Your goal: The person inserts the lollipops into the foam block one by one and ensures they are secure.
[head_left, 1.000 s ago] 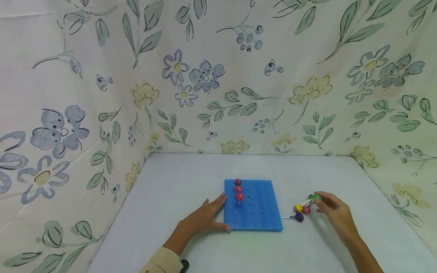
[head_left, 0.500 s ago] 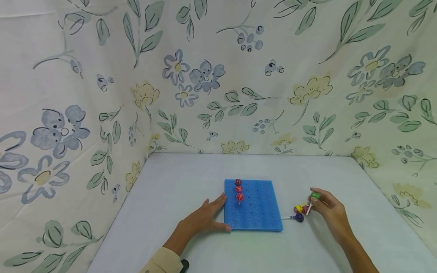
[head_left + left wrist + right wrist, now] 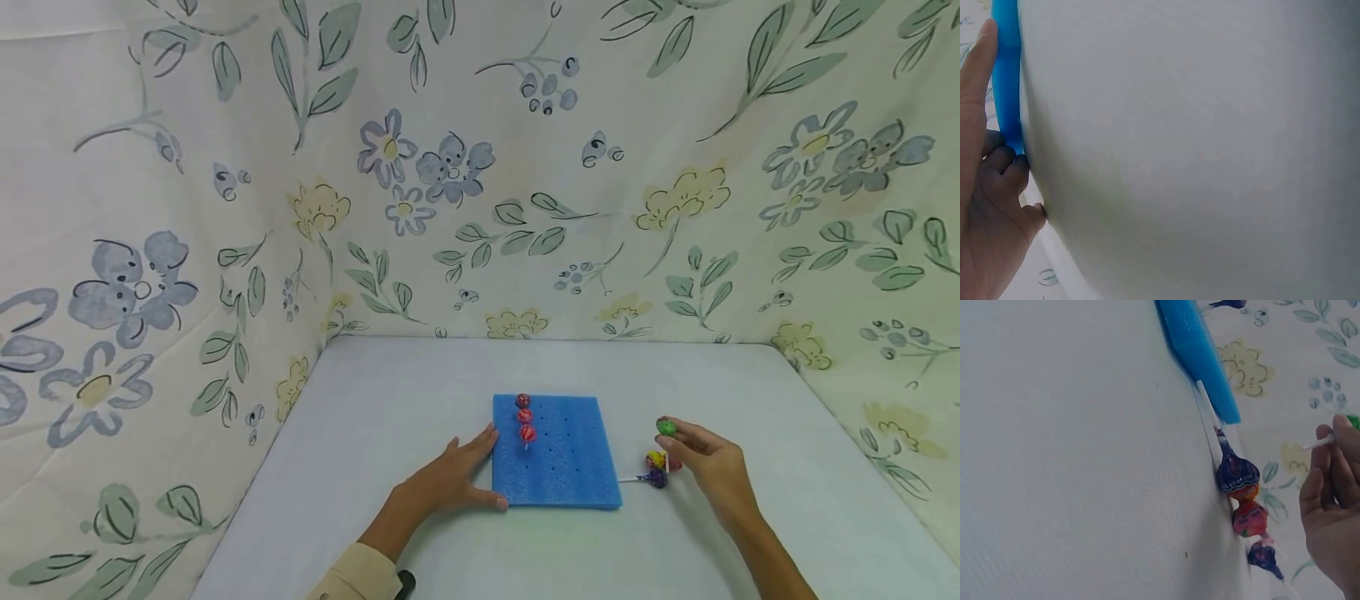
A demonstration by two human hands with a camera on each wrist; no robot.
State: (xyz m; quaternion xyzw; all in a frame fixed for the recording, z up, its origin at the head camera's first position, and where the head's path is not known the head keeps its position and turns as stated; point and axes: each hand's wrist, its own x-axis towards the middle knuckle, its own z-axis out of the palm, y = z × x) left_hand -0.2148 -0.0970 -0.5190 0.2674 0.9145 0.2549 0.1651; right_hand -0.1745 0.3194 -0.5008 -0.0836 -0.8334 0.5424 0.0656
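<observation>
My left hand (image 3: 450, 479) rests against the left edge of a blue foam board (image 3: 558, 492), fingers extended and thumb at its near corner. Three red-wrapped lollipops (image 3: 528, 433) stand in a row on the board's left side, among small holes. With thumb and fingertips, my right hand (image 3: 712, 471) pinches a green lollipop (image 3: 665, 427), raised over the loose ones. Its white stick (image 3: 1317, 445) shows in the right wrist view. Below lie a yellow lollipop (image 3: 656, 460), a pinkish-red one partly covered, and a purple lollipop (image 3: 1238, 475) whose stick points at the board.
A white tabletop (image 3: 405, 375) lies under everything. Floral cloth (image 3: 510, 167) hangs behind and at both sides. Another dark-wrapped lollipop (image 3: 1263, 556) lies farther along the pile in the right wrist view.
My right hand has lifted the green lollipop off the pile and carried it leftward, its stick swinging to hang downward. The left hand and the board have stayed put.
</observation>
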